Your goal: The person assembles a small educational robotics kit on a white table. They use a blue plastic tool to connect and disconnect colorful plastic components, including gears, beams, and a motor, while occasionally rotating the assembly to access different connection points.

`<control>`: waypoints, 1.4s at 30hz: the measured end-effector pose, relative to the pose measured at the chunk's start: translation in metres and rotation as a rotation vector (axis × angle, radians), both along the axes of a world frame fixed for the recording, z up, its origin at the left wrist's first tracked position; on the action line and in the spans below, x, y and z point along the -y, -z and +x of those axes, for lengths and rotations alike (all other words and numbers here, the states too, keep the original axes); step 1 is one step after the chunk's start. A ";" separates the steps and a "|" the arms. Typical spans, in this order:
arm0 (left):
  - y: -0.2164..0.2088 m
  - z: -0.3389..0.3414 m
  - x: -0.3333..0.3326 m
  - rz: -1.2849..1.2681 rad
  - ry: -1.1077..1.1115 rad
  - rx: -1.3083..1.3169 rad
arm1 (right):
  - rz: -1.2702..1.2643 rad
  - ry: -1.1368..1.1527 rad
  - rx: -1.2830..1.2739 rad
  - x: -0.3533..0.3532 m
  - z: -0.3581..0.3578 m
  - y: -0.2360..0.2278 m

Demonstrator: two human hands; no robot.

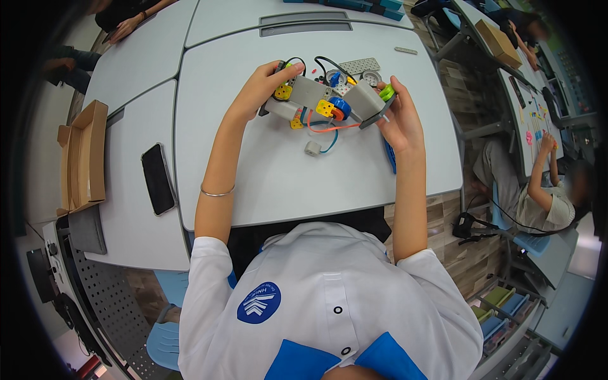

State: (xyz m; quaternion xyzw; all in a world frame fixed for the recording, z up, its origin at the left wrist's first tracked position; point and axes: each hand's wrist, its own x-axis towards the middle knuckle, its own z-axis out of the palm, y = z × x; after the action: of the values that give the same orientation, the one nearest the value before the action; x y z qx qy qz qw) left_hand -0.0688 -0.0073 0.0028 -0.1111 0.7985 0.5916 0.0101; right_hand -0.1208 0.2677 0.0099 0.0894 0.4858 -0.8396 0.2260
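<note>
Above the white table, my left hand (pixel 263 92) and my right hand (pixel 404 123) grip opposite ends of a building-block model (pixel 309 93). The model has grey blocks, yellow connectors, a blue-and-orange round part (pixel 340 109) and black, red and blue cables. My left fingers close round its left end, thumb on top. A lime green round piece (pixel 387 92) shows by my right fingertips at the other end. A small grey block (pixel 313 148) is attached to the blue cable below the model. Behind it are a grey perforated plate (pixel 360 65) and a grey wheel (pixel 371 78).
A blue piece (pixel 389 157) lies beside my right wrist. Farther back is a short grey beam (pixel 405 50). To my left are a black phone (pixel 158 179) and an open cardboard box (pixel 96 152). Other people sit at neighbouring tables; a teal case (pixel 354 5) stands at the far edge.
</note>
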 end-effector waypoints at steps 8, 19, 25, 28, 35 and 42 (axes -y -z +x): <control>-0.001 0.001 0.001 0.022 0.003 -0.017 | -0.002 0.049 0.005 -0.004 -0.004 -0.005; -0.008 0.005 0.002 0.102 0.027 -0.047 | -0.072 0.125 -0.015 -0.014 -0.017 -0.008; -0.012 0.008 0.012 0.089 0.025 -0.010 | -0.092 0.149 -0.006 -0.025 -0.028 -0.004; -0.012 0.010 0.017 0.068 0.001 0.046 | -0.111 0.155 -0.015 -0.030 -0.032 -0.001; -0.002 0.008 0.033 0.021 -0.003 0.163 | -0.106 0.180 -0.031 -0.030 -0.033 0.001; 0.010 0.003 0.038 -0.019 -0.070 0.189 | -0.280 0.121 -0.026 -0.017 -0.043 0.006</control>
State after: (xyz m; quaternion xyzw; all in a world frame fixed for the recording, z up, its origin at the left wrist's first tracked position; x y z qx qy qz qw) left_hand -0.0658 -0.0452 -0.0074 -0.1945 0.7952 0.5708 0.0634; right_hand -0.1639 0.2850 0.0037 0.0752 0.3603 -0.9123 0.1792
